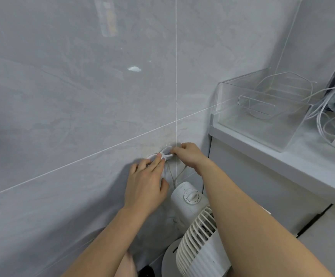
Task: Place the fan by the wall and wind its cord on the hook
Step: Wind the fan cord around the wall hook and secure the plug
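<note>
Fan [194, 232] stands against the wall; at 12 o'clock our left hand [145, 183] and right hand [189, 155] pinch cord [167, 154] loops; cabinet [262, 188] crowds 3 o'clock

Home utility corner, grey marble-look wall tiles [82, 96], clear storage bin [262, 108] on white cabinet [262, 192]

We see two bare forearms coming up from the bottom edge, no sleeves on either one, nothing at the wrists: no watch, no band, no bracelet. The left hand [145, 182] shows us its back, and we make out no ring on the fingers facing us. Its nails are short and plain, unpainted as far as we can tell. The right hand [187, 155] is bare too, no glove, no ring that we can see. Down at the lower edge, we catch a sliver of pale pink fabric [127, 265], blurred, garment unclear.
</note>
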Tool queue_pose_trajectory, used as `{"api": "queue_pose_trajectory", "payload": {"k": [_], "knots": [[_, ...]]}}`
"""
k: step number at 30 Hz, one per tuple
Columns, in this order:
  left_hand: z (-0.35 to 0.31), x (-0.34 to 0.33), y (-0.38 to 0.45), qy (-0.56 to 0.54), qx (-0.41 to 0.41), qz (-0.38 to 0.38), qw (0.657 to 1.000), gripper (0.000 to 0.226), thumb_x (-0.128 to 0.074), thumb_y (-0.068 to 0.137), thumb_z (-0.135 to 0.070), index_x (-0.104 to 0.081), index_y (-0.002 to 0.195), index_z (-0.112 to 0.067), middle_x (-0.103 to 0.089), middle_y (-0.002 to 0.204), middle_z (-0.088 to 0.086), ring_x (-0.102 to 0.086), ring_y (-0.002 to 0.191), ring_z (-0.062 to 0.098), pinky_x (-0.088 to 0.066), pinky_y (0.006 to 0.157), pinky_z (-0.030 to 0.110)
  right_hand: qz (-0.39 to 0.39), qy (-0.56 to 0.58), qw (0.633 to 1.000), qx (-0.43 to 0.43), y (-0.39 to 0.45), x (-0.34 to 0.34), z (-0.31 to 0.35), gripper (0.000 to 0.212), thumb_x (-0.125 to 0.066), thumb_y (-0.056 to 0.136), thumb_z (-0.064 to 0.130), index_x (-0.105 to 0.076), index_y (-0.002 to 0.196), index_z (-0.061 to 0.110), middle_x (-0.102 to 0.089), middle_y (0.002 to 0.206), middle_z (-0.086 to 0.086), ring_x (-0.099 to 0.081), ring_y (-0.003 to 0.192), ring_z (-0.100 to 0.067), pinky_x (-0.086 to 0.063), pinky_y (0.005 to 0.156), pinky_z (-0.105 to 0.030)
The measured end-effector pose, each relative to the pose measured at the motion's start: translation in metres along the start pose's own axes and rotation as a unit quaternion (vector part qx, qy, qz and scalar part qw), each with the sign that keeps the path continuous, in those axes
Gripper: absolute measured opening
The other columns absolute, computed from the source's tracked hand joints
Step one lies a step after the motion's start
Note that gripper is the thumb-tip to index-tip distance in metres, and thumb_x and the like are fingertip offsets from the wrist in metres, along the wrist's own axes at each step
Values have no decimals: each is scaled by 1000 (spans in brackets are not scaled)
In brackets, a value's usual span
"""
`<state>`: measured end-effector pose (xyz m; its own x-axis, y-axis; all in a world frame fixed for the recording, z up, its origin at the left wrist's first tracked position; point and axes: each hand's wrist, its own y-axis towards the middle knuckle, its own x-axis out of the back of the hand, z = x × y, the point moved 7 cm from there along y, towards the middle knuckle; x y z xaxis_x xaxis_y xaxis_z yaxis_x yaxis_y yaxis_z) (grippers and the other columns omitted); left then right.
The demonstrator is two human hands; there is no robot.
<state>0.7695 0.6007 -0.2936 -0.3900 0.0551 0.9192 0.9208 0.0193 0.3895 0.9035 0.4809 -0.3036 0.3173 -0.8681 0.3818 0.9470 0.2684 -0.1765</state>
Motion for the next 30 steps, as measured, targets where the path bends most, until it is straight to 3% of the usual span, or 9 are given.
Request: {"api": "queue_pose_trajectory", "payload": {"k": [4, 7, 11, 15, 18, 22, 27, 30], "knots": [[0, -2, -1, 0, -2, 7, 1000, 63, -60, 79, -32, -60, 140, -18, -57, 148, -4, -55, 117, 20, -42, 96, 38, -55, -95, 992, 67, -3, 5, 9, 33, -67, 88, 29, -46, 66, 18, -49, 66, 3, -44, 65, -19, -34, 57, -29], [0, -1, -1, -1, -2, 5, 1000, 65, -59, 78, -33, -58, 141, -18, -56, 149, -4, -54, 119, 21, -43, 97, 38, -113, -217, 962, 121, -10, 6, 24, 21, -67, 84, 35, -63, 74, 17, -65, 74, 0, -60, 73, -24, -41, 58, -29], [0, -2, -1, -3, -5, 2, 1000, 65, -59, 78, -33, -57, 141, -18, -56, 149, -4, -54, 119, 21, -42, 97, 39, -141, -293, 936, 138, -15, 9, 35, 25, -68, 84, 43, -76, 87, 19, -73, 81, -1, -65, 79, -24, -50, 63, -30], [1, 0, 0, -1, -17, -24, 1000, 60, -57, 79, -32, -61, 138, -18, -57, 148, -4, -55, 118, 22, -43, 97, 39, -121, -225, 957, 136, -12, 7, 33, 17, -60, 86, 22, -78, 89, 20, -74, 84, 1, -65, 81, -24, -43, 61, -27], [2, 1, 1, 0, -21, -35, 999, 59, -57, 79, -32, -63, 136, -17, -58, 147, -4, -55, 117, 22, -44, 96, 39, -98, -175, 969, 142, -10, 6, 31, 14, -65, 86, 23, -77, 79, 21, -74, 79, 5, -65, 78, -19, -44, 62, -25], [1, 0, 1, -1, -21, -42, 999, 59, -59, 80, -33, -63, 136, -17, -59, 146, -3, -55, 116, 22, -45, 96, 39, -85, -98, 980, 148, -16, 7, 33, 16, -70, 85, 21, -80, 73, 18, -64, 60, 9, -55, 60, -8, -41, 57, -22], [-4, 6, 2, -9, -16, -38, 999, 62, -59, 79, -35, -60, 137, -16, -61, 142, -5, -54, 120, 22, -43, 98, 40, -35, 47, 983, 173, -25, -5, 45, 17, -62, 94, 8, -79, 95, 11, -74, 70, 5, -66, 64, -2, -52, 70, -19], [-5, 16, 6, -69, 3, -50, 996, 51, -59, 80, -36, -61, 129, -22, -66, 123, -10, -50, 124, 17, -41, 98, 39, 9, 92, 981, 172, -28, -14, 48, 22, -56, 98, -3, -75, 108, 0, -75, 79, -9, -70, 63, -3, -54, 66, -14]]}}
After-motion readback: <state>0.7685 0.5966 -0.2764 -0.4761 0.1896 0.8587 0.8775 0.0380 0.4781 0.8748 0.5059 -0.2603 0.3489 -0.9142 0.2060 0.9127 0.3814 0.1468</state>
